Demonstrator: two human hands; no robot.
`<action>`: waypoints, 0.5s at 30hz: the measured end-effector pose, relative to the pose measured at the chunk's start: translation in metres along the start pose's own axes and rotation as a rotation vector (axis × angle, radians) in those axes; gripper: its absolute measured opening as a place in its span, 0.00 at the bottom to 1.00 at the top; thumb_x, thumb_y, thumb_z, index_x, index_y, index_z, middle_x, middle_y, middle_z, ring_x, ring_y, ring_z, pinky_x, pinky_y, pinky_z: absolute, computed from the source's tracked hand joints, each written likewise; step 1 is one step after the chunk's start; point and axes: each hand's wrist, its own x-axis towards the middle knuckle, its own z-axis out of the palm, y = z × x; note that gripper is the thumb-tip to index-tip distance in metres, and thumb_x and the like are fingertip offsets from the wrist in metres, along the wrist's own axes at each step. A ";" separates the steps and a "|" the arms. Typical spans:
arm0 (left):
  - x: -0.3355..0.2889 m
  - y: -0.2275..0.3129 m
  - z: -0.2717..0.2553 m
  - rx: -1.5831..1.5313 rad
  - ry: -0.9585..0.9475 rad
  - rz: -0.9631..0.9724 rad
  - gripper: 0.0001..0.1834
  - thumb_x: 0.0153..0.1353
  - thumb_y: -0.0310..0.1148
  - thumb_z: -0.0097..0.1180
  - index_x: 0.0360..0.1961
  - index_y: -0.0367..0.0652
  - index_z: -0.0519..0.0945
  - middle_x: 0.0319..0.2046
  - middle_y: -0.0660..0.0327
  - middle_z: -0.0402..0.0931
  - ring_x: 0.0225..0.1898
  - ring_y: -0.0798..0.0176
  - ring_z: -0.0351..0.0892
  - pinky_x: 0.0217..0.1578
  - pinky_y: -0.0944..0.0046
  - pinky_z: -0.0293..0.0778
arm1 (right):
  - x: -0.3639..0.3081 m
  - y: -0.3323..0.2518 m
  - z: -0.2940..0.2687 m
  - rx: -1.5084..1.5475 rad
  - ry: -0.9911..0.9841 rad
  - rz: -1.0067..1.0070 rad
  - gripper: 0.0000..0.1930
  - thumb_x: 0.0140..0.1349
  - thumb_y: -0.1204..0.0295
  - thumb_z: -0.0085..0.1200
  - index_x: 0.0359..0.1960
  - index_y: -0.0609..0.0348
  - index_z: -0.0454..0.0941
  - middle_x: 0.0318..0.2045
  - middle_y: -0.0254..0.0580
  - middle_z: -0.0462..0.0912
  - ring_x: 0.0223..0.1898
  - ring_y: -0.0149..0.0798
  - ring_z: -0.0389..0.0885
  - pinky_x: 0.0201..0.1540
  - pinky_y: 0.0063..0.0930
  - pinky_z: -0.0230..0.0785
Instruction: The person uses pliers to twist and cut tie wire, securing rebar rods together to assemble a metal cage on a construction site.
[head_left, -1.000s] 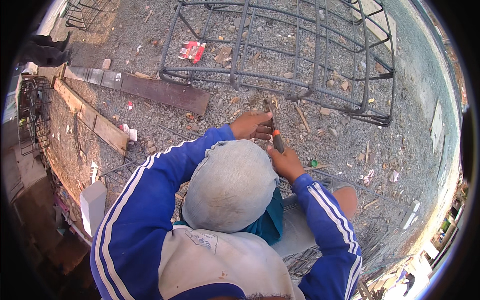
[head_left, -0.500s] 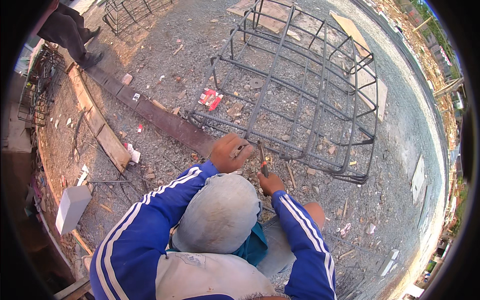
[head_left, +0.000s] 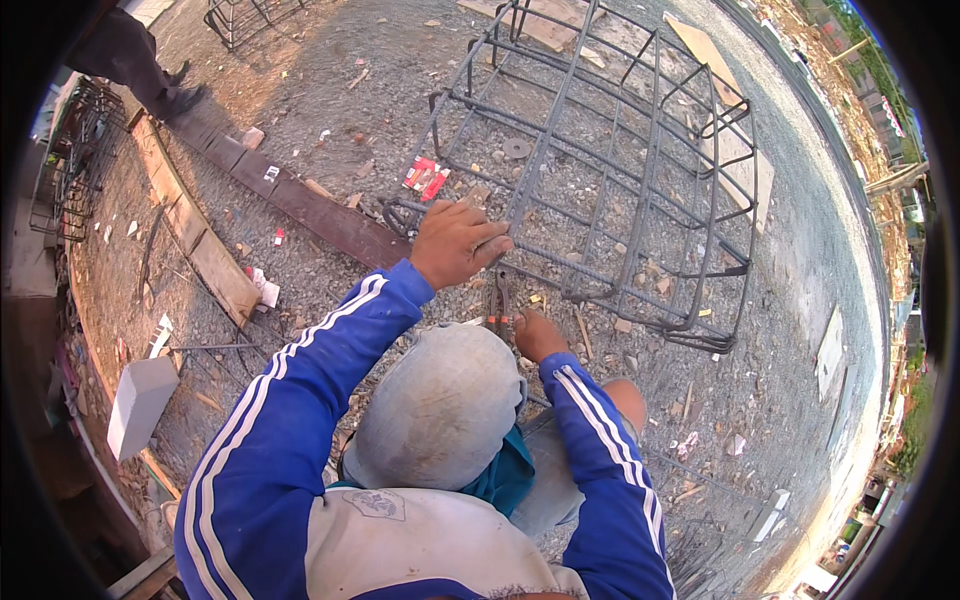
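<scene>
In front of my knees lies a rebar cage (head_left: 640, 210) of dark steel bars tied into a long frame. My left hand (head_left: 460, 242) is over its near bar, close to the left end, with the fingers bent and closed round the steel; any wire in them is too small to see. Just to the right and nearer me, my right hand (head_left: 540, 336) is closed on a pair of pincers (head_left: 501, 297) with orange-red marks on the handles. The pincers' jaws point up toward the near bar beside my left hand, and their handles stand apart.
Dark planks (head_left: 300, 205) and a pale wooden board (head_left: 195, 235) lie on the gravel to the left. A light grey block (head_left: 143, 405) stands at lower left. A person's dark-trousered legs (head_left: 130, 60) are at the far left. A red and white packet (head_left: 427, 178) lies by the cage.
My left hand has moved up and forward onto the cage bar. The pincers have tilted left, and their handles have spread. My right hand has moved slightly forward.
</scene>
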 end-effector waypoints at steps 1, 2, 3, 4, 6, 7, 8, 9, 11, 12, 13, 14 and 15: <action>0.000 0.001 0.000 -0.003 -0.006 0.002 0.14 0.58 0.46 0.60 0.39 0.51 0.85 0.28 0.67 0.77 0.34 0.62 0.76 0.41 0.59 0.63 | -0.005 -0.004 -0.009 0.016 0.041 0.008 0.22 0.67 0.54 0.39 0.50 0.55 0.78 0.45 0.61 0.80 0.48 0.61 0.78 0.53 0.52 0.68; 0.000 0.002 -0.001 0.003 -0.042 -0.022 0.15 0.57 0.47 0.61 0.39 0.52 0.85 0.29 0.67 0.77 0.34 0.62 0.76 0.41 0.59 0.63 | -0.007 -0.005 -0.013 0.031 0.082 0.015 0.20 0.67 0.56 0.41 0.51 0.53 0.77 0.46 0.60 0.80 0.48 0.60 0.78 0.53 0.52 0.68; 0.000 0.003 -0.002 0.010 -0.079 -0.046 0.15 0.56 0.48 0.61 0.40 0.52 0.85 0.29 0.67 0.76 0.35 0.62 0.75 0.41 0.59 0.63 | -0.008 -0.003 -0.012 0.046 0.123 0.020 0.18 0.66 0.58 0.43 0.49 0.53 0.77 0.43 0.57 0.82 0.46 0.60 0.80 0.51 0.53 0.69; 0.003 0.007 -0.001 0.000 -0.078 -0.038 0.15 0.56 0.48 0.61 0.40 0.52 0.85 0.29 0.67 0.76 0.35 0.62 0.75 0.41 0.59 0.63 | -0.006 0.006 -0.012 0.047 0.129 0.031 0.18 0.66 0.58 0.43 0.49 0.53 0.77 0.43 0.57 0.82 0.46 0.60 0.80 0.51 0.53 0.69; 0.007 0.011 -0.002 0.037 -0.064 0.015 0.18 0.54 0.51 0.63 0.40 0.53 0.85 0.31 0.67 0.76 0.36 0.62 0.74 0.42 0.59 0.62 | 0.002 0.021 -0.006 -0.004 0.143 0.058 0.16 0.65 0.60 0.45 0.50 0.51 0.76 0.40 0.55 0.83 0.43 0.59 0.81 0.48 0.53 0.70; 0.006 0.011 -0.002 0.039 -0.067 0.016 0.18 0.54 0.51 0.63 0.40 0.53 0.85 0.31 0.67 0.76 0.36 0.62 0.74 0.42 0.59 0.62 | 0.000 0.016 -0.007 -0.001 0.142 0.057 0.16 0.65 0.60 0.45 0.50 0.51 0.76 0.40 0.55 0.83 0.43 0.59 0.81 0.48 0.53 0.70; 0.005 0.012 -0.001 0.039 -0.057 0.001 0.19 0.53 0.52 0.64 0.40 0.53 0.85 0.31 0.67 0.76 0.36 0.62 0.74 0.42 0.59 0.62 | -0.002 0.012 -0.009 0.016 0.169 0.071 0.15 0.64 0.61 0.45 0.48 0.53 0.76 0.38 0.56 0.83 0.41 0.59 0.81 0.46 0.53 0.71; 0.004 0.012 -0.001 0.038 -0.046 -0.014 0.19 0.52 0.52 0.64 0.40 0.53 0.85 0.32 0.66 0.76 0.37 0.62 0.74 0.43 0.58 0.62 | -0.004 0.007 -0.011 0.032 0.197 0.086 0.14 0.63 0.62 0.46 0.46 0.54 0.76 0.36 0.57 0.83 0.39 0.58 0.82 0.45 0.53 0.71; 0.000 0.009 -0.002 0.051 -0.055 -0.027 0.20 0.51 0.52 0.64 0.40 0.53 0.85 0.32 0.67 0.76 0.37 0.62 0.74 0.43 0.58 0.62 | -0.018 -0.019 -0.031 -0.022 0.222 0.038 0.13 0.62 0.63 0.48 0.42 0.56 0.76 0.34 0.59 0.83 0.38 0.58 0.82 0.43 0.53 0.72; -0.002 0.008 -0.004 0.062 -0.061 -0.038 0.20 0.51 0.53 0.65 0.40 0.53 0.85 0.32 0.67 0.76 0.37 0.62 0.74 0.43 0.58 0.62 | -0.023 -0.027 -0.036 -0.078 0.252 -0.009 0.12 0.61 0.64 0.49 0.39 0.58 0.76 0.32 0.60 0.83 0.37 0.58 0.83 0.42 0.52 0.72; -0.001 0.009 -0.002 0.060 -0.063 -0.035 0.20 0.51 0.53 0.65 0.40 0.53 0.85 0.32 0.67 0.76 0.37 0.62 0.74 0.43 0.58 0.62 | -0.022 -0.024 -0.034 -0.075 0.252 -0.006 0.12 0.61 0.64 0.49 0.39 0.58 0.76 0.32 0.60 0.83 0.37 0.58 0.83 0.42 0.52 0.72; 0.001 0.011 -0.001 0.058 -0.050 -0.029 0.20 0.51 0.52 0.65 0.40 0.53 0.85 0.32 0.67 0.76 0.37 0.62 0.73 0.43 0.58 0.62 | -0.019 -0.021 -0.031 -0.090 0.299 -0.037 0.10 0.59 0.66 0.50 0.36 0.59 0.76 0.31 0.60 0.83 0.36 0.58 0.83 0.40 0.51 0.73; 0.002 0.012 0.000 0.056 -0.037 -0.024 0.20 0.50 0.51 0.66 0.40 0.53 0.84 0.32 0.67 0.76 0.37 0.62 0.73 0.44 0.58 0.62 | -0.017 -0.018 -0.027 -0.104 0.346 -0.069 0.09 0.58 0.67 0.51 0.34 0.60 0.75 0.30 0.60 0.82 0.35 0.57 0.83 0.39 0.50 0.73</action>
